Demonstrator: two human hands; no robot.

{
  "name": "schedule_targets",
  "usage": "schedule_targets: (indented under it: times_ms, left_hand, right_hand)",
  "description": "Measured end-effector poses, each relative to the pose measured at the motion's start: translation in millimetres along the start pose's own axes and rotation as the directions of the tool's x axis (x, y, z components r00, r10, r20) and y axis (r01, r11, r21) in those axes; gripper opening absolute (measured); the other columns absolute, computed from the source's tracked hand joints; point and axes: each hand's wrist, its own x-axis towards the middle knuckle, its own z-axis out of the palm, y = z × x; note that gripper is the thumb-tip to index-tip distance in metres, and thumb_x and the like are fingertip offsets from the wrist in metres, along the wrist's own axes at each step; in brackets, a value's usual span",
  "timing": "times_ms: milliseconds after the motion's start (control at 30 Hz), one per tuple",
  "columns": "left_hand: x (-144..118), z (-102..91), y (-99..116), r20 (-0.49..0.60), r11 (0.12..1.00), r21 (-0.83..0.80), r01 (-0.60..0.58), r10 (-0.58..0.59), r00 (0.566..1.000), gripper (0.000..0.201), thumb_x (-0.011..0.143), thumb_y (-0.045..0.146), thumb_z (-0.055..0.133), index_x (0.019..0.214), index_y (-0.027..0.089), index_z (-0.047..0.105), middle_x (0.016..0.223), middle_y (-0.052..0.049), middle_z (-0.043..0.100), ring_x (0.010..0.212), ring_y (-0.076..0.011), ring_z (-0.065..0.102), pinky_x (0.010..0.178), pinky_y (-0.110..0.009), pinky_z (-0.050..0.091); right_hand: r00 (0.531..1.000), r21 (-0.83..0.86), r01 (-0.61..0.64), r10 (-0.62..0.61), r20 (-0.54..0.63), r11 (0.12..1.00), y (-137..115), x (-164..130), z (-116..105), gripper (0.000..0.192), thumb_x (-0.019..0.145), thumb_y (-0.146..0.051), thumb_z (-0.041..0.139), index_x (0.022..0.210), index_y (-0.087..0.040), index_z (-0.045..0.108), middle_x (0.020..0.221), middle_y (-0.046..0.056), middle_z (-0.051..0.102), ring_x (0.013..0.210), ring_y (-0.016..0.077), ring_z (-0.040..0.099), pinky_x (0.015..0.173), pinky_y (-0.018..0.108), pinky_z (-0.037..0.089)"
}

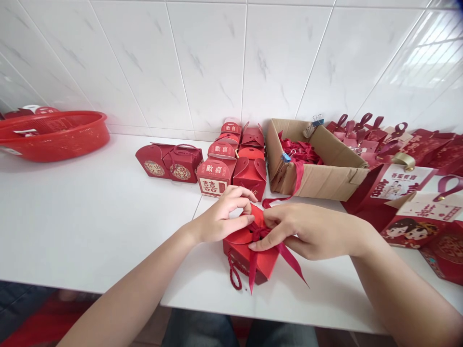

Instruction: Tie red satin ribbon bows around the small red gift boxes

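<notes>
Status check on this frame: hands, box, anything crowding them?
Left hand and right hand pinch ribbon atop red gift box. Finished boxes behind, apart.

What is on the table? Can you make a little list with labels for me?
left hand: pinches the ribbon on the box
right hand: pinches the ribbon too
box: red, with a cord handle at its front
ribbon: dark red, tails hang over the box front
carton: open, red ribbons inside
row of boxes: closed, by the wall
basket: red, far left
table: white
</notes>
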Motion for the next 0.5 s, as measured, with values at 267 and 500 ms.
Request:
schedule_targets:
  times_ms: [267,500]
  left_hand:
    - [-0.6,-1.6,-2.6,-0.049,0.997,0.078,-0.003,0.007,0.999,0.013,0.084,0.023,0.054,0.072,0.020,0.055,0.115,-0.003,0.053,0.114,-0.0215,0.042,0.105,-0.041,0.030]
    - [-3.6,1.2,-1.9,-0.036,0.999,-0.046,-0.029,0.028,0.999,0.015,0.086,0.026,0.051,0.072,0.020,0.047,0.114,-0.005,0.052,0.111,-0.0211,0.046,0.097,-0.037,0.039]
  right_hand:
    - [1.000,-0.062,-0.008,0.008,-0.003,0.998,1.1,1.0,0.6,0.054,0.081,-0.001,0.046,0.118,-0.036,0.065,0.099,0.002,0.059,0.075,0.0119,0.048,0.065,0.024,0.036]
    - [0.985,-0.052,0.008,-0.017,-0.170,0.999,6.0,-6.3,-5.7,0.051,0.088,-0.006,0.043,0.130,-0.030,0.055,0.098,0.005,0.061,0.080,0.0132,0.056,0.071,0.024,0.043]
